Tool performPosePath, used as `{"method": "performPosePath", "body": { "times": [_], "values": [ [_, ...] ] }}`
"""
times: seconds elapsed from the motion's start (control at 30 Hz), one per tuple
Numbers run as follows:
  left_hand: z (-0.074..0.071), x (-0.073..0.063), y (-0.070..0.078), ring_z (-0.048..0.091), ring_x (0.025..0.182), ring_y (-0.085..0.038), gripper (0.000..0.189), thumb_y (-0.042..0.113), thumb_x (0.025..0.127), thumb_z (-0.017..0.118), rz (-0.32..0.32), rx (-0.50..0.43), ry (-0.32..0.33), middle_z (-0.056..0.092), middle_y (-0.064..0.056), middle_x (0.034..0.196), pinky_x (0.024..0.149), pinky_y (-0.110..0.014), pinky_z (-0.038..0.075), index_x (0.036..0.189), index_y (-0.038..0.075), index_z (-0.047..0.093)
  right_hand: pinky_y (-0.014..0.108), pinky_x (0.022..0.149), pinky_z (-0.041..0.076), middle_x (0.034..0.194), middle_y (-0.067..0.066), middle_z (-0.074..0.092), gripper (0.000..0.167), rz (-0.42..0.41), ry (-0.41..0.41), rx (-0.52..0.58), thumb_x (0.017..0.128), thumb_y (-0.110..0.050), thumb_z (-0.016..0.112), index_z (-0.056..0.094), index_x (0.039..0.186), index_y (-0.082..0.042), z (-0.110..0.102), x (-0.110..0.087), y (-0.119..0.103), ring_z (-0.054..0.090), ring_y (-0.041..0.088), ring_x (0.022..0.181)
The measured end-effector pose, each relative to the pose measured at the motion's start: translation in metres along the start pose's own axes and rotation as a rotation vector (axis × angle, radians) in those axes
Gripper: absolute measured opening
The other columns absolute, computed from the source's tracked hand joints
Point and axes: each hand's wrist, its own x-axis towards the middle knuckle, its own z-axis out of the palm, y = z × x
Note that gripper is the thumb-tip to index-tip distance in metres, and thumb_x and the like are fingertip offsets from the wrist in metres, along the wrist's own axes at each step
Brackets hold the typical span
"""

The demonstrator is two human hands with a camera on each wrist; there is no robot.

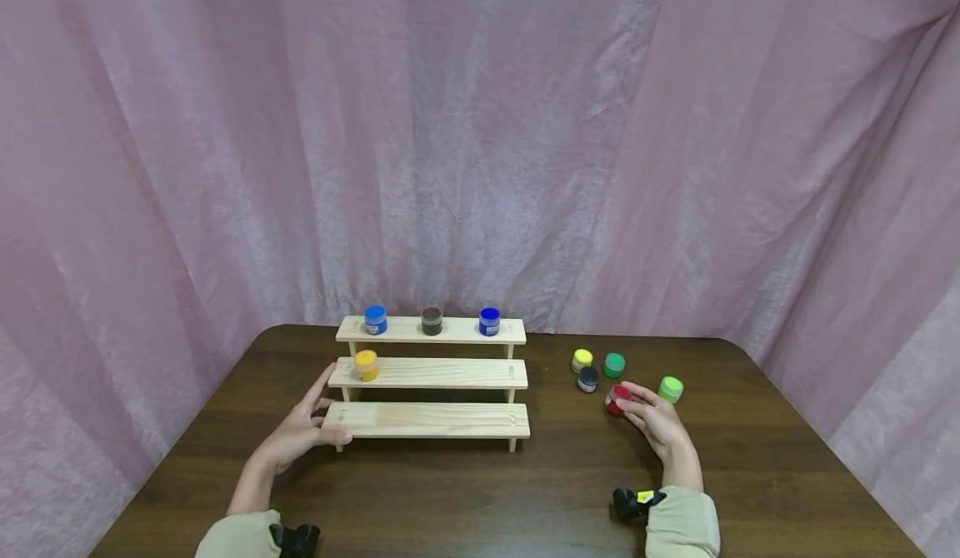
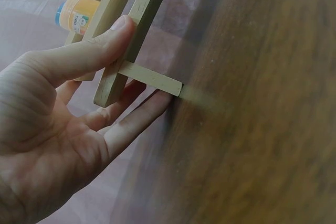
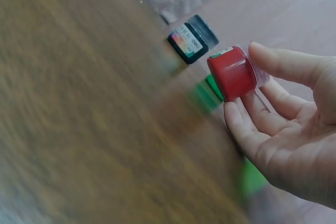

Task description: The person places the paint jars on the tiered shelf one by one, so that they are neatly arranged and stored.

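My left hand holds the left end of a three-tier wooden display stand. Its thumb lies on the front edge of the lowest board, and other fingers reach around the end near a leg. With fingertips and thumb, my right hand pinches a red paint jar by its clear lid. The top tier bears a light blue jar, a dark brown jar and a dark blue jar. An orange-yellow jar stands at the middle tier's left.
Near the right hand on the brown table stand a yellow jar, a black jar, a dark green jar and a light green jar. A pink curtain hangs behind the table.
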Motion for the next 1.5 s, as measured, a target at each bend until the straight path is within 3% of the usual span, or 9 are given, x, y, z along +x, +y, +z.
{"method": "performPosePath", "body": {
  "times": [0.2,0.4,0.77,0.97,1.17,1.33,1.5],
  "values": [
    [0.0,0.001,0.0,0.06,0.106,-0.033,0.122,0.004,0.077,0.08,-0.009,0.01,0.005,0.035,-0.035,0.137,0.083,-0.035,0.049,0.157,0.032,-0.008,0.013,0.083,0.049,0.104,-0.011,0.057,0.061,-0.016,-0.017,0.009,0.095,-0.004,0.057,0.03,0.148,0.008,0.002,0.001,-0.004,0.06,-0.007,0.087],
    [0.0,0.0,0.0,0.06,0.105,-0.033,0.123,0.002,0.077,0.079,-0.004,0.009,0.005,0.036,-0.035,0.137,0.082,-0.035,0.05,0.157,0.032,-0.01,0.015,0.085,0.051,0.104,-0.012,0.057,0.062,-0.019,-0.02,0.027,0.094,-0.009,0.062,0.034,0.148,0.004,0.007,0.0,-0.013,0.06,-0.007,0.09],
    [-0.001,0.0,0.001,0.059,0.108,-0.035,0.122,0.004,0.077,0.08,-0.015,0.017,0.017,0.034,-0.035,0.14,0.084,-0.035,0.049,0.157,0.032,-0.007,0.014,0.088,0.049,0.105,-0.012,0.054,0.061,-0.036,-0.026,0.08,0.095,-0.011,0.06,0.033,0.148,0.001,0.02,-0.002,-0.036,0.06,-0.006,0.093],
    [0.001,0.0,0.001,0.059,0.106,-0.035,0.123,0.003,0.076,0.08,-0.006,0.008,0.009,0.033,-0.036,0.139,0.082,-0.036,0.05,0.157,0.033,-0.008,0.016,0.088,0.05,0.102,-0.016,0.06,0.042,-0.082,-0.04,0.138,0.094,-0.008,0.061,0.051,0.135,-0.009,0.032,-0.005,-0.045,0.06,-0.004,0.097],
    [-0.001,0.001,0.0,0.06,0.106,-0.034,0.122,0.004,0.076,0.081,-0.016,0.0,0.01,0.033,-0.034,0.138,0.082,-0.035,0.05,0.157,0.033,-0.006,0.016,0.089,0.05,0.105,-0.015,0.059,0.026,-0.104,-0.085,0.176,0.095,-0.009,0.06,0.059,0.118,-0.02,0.053,-0.008,-0.058,0.062,-0.003,0.098],
    [0.002,0.001,-0.003,0.06,0.106,-0.034,0.122,0.005,0.075,0.081,-0.025,0.004,0.021,0.034,-0.034,0.139,0.084,-0.038,0.05,0.157,0.034,-0.004,0.018,0.09,0.05,0.105,-0.012,0.06,0.028,-0.121,-0.1,0.156,0.094,-0.009,0.06,0.059,0.121,-0.018,0.069,-0.01,-0.064,0.062,-0.002,0.099],
    [-0.001,0.001,-0.002,0.06,0.106,-0.034,0.121,0.006,0.076,0.081,-0.009,0.003,0.012,0.033,-0.035,0.139,0.083,-0.038,0.05,0.157,0.032,-0.005,0.019,0.088,0.051,0.105,-0.01,0.059,0.041,-0.131,-0.112,0.135,0.094,-0.009,0.059,0.05,0.133,-0.004,0.089,-0.008,-0.066,0.063,0.0,0.098]
  ]
}}
